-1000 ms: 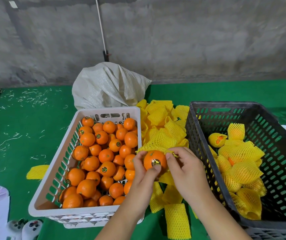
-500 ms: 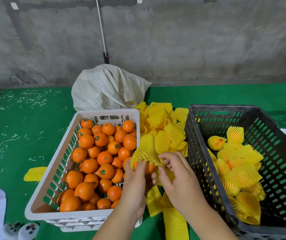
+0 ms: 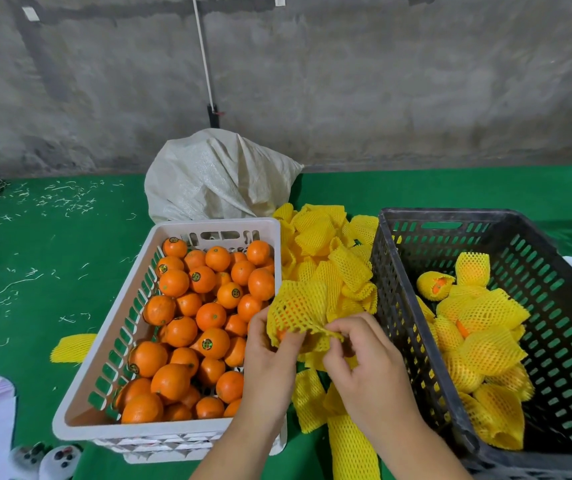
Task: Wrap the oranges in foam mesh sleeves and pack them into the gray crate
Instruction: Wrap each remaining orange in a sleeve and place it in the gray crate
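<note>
Left hand (image 3: 270,358): fingers curled, thumb and fingertips pinching the near left edge of a yellow foam mesh sleeve (image 3: 303,310); the hand sits just right of the white crate's right wall. Right hand (image 3: 369,362): fingers bent, thumb and forefinger pinching the sleeve's near right edge, the other fingers curled loosely beneath. Sleeve: soft, open diamond netting, stretched into a rounded dome over an orange (image 3: 282,334), of which only slivers of skin show through the holes and at the near lip; held between the two crates, above the loose sleeves. White crate (image 3: 104,355): rigid plastic, slotted walls, rectangular, left of the hands; filled with bare oranges (image 3: 187,306), glossy, round, several bearing small dark round stickers. Gray crate (image 3: 398,306): dark plastic, walls pierced with rows of slots, right of the hands; holds wrapped oranges (image 3: 485,327) heaped along its left and near part, their netting puckered at the ends, one far piece showing orange skin at an opening. Pile of spare sleeves (image 3: 326,244): flattened and folded yellow netting, lying between the crates from far to near. One flat sleeve (image 3: 71,348) lies alone left of the white crate. Woven white sack (image 3: 218,178): crumpled, behind the white crate. Surface: green mat (image 3: 52,271), strewn with pale shreds on the far left. Backdrop: rough gray wall (image 3: 381,81).
</note>
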`<control>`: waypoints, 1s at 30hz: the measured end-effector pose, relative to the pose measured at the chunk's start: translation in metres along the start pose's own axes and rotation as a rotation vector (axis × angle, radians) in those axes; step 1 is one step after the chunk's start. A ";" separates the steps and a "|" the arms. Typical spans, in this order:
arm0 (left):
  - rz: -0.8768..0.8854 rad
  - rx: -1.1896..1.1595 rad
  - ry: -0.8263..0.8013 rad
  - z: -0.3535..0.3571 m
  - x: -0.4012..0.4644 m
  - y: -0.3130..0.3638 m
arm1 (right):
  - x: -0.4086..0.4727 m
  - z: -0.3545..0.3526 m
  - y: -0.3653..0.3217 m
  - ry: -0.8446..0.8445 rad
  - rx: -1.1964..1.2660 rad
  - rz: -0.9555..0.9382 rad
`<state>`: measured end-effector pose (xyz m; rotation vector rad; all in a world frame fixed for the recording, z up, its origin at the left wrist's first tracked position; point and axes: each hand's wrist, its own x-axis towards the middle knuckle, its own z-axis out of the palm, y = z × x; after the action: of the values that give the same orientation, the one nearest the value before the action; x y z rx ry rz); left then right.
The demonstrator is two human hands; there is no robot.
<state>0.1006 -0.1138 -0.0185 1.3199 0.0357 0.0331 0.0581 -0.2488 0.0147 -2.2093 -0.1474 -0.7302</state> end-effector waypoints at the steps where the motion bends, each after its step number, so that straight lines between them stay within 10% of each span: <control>1: -0.006 -0.012 0.018 0.002 0.000 0.000 | -0.003 0.002 -0.002 0.000 -0.005 -0.013; 9: -0.136 -0.211 0.077 0.009 -0.005 -0.008 | -0.006 0.006 -0.006 -0.037 0.056 -0.027; 13: -0.095 -0.227 0.015 0.013 -0.006 -0.001 | -0.003 0.004 -0.018 -0.062 0.413 0.380; 17: 0.128 0.107 -0.201 0.007 -0.008 0.007 | 0.007 0.000 -0.017 -0.219 1.013 0.773; 21: 0.257 0.579 -0.510 -0.022 0.012 0.009 | 0.018 -0.022 0.002 0.004 1.177 0.936; 24: 0.227 0.719 -0.350 -0.054 0.044 0.003 | 0.025 -0.041 0.024 0.210 1.189 1.076; 30: -0.389 1.641 -0.302 -0.128 0.101 -0.044 | 0.038 -0.084 0.061 0.627 1.461 1.144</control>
<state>0.1963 0.0036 -0.0941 2.9108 0.0660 -0.6552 0.0709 -0.3559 0.0398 -0.3981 0.6519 -0.3398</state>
